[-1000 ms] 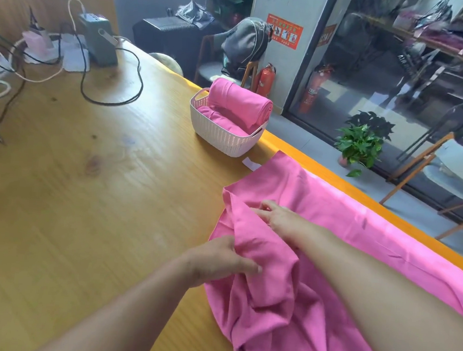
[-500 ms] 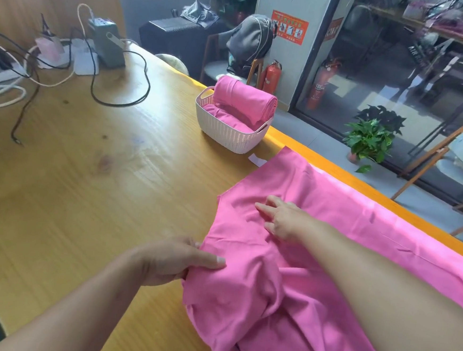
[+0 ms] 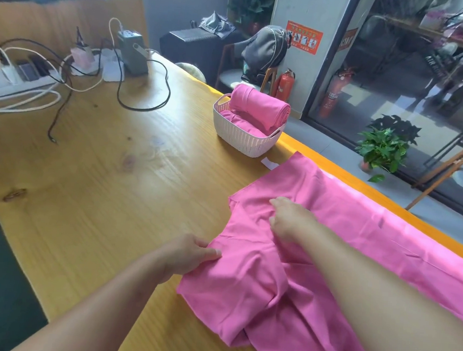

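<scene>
At the near left edge of the pink cloth (image 3: 243,295), the thumb of the left hand (image 3: 188,255) lies on top of the fabric with the other fingers curled under the hem, so the edge is pinched between them. The cloth bunches into soft folds just right of that grip. Farther in, the right hand (image 3: 290,221) rests on the cloth with its fingers (image 3: 278,201) stretched out and slightly apart, pressing the fabric flat rather than gripping it. Its forearm crosses the rumpled lower part of the sheet.

The cloth itself lies spread over the right side of the wooden table (image 3: 112,193), its far edge running along the table's orange rim and its near end crumpled toward the person. One corner points at a small white tag (image 3: 270,163) lying on the wood, just apart from it.

Beyond that tag stands a white basket (image 3: 241,141) near the table's edge, with a rolled pink cloth (image 3: 260,107) resting across its top and more pink fabric inside it. At the far left end — well apart from the hands — are a power strip (image 3: 15,86), a tangle of cables (image 3: 136,104) and a grey box (image 3: 132,54).
</scene>
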`<state>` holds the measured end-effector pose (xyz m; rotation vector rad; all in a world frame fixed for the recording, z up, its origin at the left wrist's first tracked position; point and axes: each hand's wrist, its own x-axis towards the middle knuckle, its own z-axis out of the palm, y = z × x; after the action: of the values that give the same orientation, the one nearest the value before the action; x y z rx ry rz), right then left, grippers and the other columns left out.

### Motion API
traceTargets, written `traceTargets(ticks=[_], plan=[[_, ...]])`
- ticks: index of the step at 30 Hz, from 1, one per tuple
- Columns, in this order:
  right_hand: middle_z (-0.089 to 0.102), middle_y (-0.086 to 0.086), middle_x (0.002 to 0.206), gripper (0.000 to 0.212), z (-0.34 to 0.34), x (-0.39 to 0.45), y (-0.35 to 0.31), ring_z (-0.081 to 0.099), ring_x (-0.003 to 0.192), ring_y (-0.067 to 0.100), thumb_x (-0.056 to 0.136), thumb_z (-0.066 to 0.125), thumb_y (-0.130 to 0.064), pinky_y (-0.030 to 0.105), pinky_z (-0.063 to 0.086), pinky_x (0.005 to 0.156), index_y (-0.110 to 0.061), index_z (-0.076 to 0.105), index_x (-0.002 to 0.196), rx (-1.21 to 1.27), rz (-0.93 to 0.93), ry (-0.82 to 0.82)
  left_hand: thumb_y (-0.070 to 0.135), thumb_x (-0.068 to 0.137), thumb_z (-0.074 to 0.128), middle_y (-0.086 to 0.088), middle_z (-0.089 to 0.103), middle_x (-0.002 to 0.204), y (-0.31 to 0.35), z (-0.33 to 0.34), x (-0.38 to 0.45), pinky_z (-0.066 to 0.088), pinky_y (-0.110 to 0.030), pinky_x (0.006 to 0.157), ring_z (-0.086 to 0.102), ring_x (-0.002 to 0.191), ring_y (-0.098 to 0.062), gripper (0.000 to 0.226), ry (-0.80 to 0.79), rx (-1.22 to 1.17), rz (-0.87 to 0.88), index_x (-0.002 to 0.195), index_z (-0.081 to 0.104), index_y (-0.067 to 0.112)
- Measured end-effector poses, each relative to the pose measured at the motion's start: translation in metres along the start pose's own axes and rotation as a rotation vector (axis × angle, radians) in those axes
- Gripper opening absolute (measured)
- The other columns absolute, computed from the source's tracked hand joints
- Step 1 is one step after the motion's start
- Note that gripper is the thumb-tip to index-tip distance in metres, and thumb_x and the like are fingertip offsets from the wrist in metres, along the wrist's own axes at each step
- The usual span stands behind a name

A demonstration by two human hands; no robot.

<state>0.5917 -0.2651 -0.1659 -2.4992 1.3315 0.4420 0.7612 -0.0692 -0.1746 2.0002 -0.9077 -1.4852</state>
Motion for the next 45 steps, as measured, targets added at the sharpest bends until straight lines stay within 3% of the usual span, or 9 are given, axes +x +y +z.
traceTargets(ticks=[5, 10, 16, 19, 23, 28, 33, 39, 45], plan=[[0.067, 0.003, 0.12, 0.032, 0.018, -0.029, -0.022, 0.061, 0.108, 0.03, 0.088, 0.045, -0.006, 0.034, 0.046, 0.082, -0.015, 0.071, 0.104, -0.06, -0.116, -0.049, 0.024, 0.092, 0.067, -0.011, 0.073, 0.108, -0.001, 0.0, -0.024, 0.05, -0.044, 0.099, 0.067, 0.106, -0.029, 0.025, -0.082, -0.375, 0.058, 0.109, 0.072, 0.007], [0.055, 0.004, 0.136, 0.039, 0.012, -0.039, -0.024, 0.055, 0.12, 0.029, 0.094, 0.041, -0.008, 0.032, 0.042, 0.094, -0.017, 0.06, 0.127, -0.065, -0.148, -0.172, 0.04, 0.084, 0.069, -0.015, 0.065, 0.093, -0.005, -0.001, -0.037, 0.043, -0.04, 0.069, 0.056, 0.082, -0.026, 0.037, -0.004, -0.354, 0.035, 0.099, 0.071, 0.006], [0.045, 0.004, 0.151, 0.056, 0.008, -0.041, -0.023, 0.048, 0.132, 0.029, 0.094, 0.035, -0.006, 0.036, 0.039, 0.108, -0.023, 0.042, 0.147, -0.042, -0.11, -0.199, 0.047, 0.086, 0.062, -0.01, 0.054, 0.056, -0.007, -0.046, -0.058, 0.033, -0.02, 0.04, 0.047, 0.044, -0.02, 0.037, 0.094, 0.29, -0.074, 0.079, 0.074, 0.013], [0.044, 0.002, 0.148, 0.051, 0.014, -0.038, -0.028, 0.046, 0.131, 0.033, 0.095, 0.036, -0.01, 0.044, 0.04, 0.108, -0.021, 0.046, 0.144, -0.153, -0.132, -0.158, 0.038, 0.089, 0.064, -0.001, 0.055, 0.057, -0.012, -0.063, -0.067, 0.041, -0.024, 0.052, 0.05, 0.052, -0.018, 0.032, 0.076, 0.247, -0.069, 0.061, 0.07, 0.022], [0.047, 0.002, 0.14, 0.046, 0.018, -0.035, -0.031, 0.047, 0.127, 0.034, 0.095, 0.037, -0.013, 0.049, 0.042, 0.105, -0.021, 0.051, 0.137, -0.222, -0.126, -0.148, 0.039, 0.093, 0.062, 0.0, 0.076, 0.086, -0.031, -0.061, -0.071, 0.051, -0.03, 0.087, 0.07, 0.083, -0.016, 0.028, 0.084, 0.051, -0.062, 0.09, 0.076, 0.014], [0.045, 0.002, 0.14, 0.044, 0.021, -0.035, -0.03, 0.046, 0.126, 0.033, 0.097, 0.035, -0.014, 0.046, 0.042, 0.103, -0.021, 0.049, 0.138, -0.22, -0.119, -0.136, 0.049, 0.091, 0.061, -0.001, 0.056, 0.064, -0.042, -0.061, -0.063, 0.037, -0.023, 0.05, 0.049, 0.056, -0.014, 0.04, 0.25, 0.505, -0.149, 0.072, 0.063, 0.013], [0.037, 0.002, 0.15, 0.051, 0.026, -0.037, -0.035, 0.042, 0.131, 0.032, 0.096, 0.034, -0.016, 0.046, 0.038, 0.108, -0.02, 0.041, 0.147, -0.207, -0.081, -0.126, 0.031, 0.081, 0.067, 0.004, 0.059, 0.068, -0.041, -0.057, -0.062, 0.041, -0.022, 0.055, 0.057, 0.063, -0.012, 0.016, 0.322, 0.775, -0.232, 0.075, 0.066, 0.017], [0.044, 0.006, 0.143, 0.047, 0.024, -0.035, -0.036, 0.046, 0.126, 0.036, 0.094, 0.033, -0.016, 0.046, 0.04, 0.106, -0.016, 0.051, 0.137, -0.178, -0.076, -0.124, 0.034, 0.076, 0.065, 0.005, 0.067, 0.074, -0.049, -0.047, -0.06, 0.053, -0.024, 0.063, 0.065, 0.07, -0.013, 0.017, 0.432, 0.691, -0.32, 0.071, 0.07, 0.018], [0.058, 0.011, 0.131, 0.038, 0.011, -0.035, -0.054, 0.055, 0.119, 0.031, 0.092, 0.04, -0.011, 0.039, 0.047, 0.093, -0.014, 0.064, 0.121, -0.222, -0.049, 0.001, 0.06, 0.093, 0.048, -0.006, 0.07, 0.071, -0.057, -0.051, -0.08, 0.059, -0.03, 0.063, 0.066, 0.055, -0.019, 0.059, 0.409, 0.425, -0.5, 0.083, 0.065, 0.005]])
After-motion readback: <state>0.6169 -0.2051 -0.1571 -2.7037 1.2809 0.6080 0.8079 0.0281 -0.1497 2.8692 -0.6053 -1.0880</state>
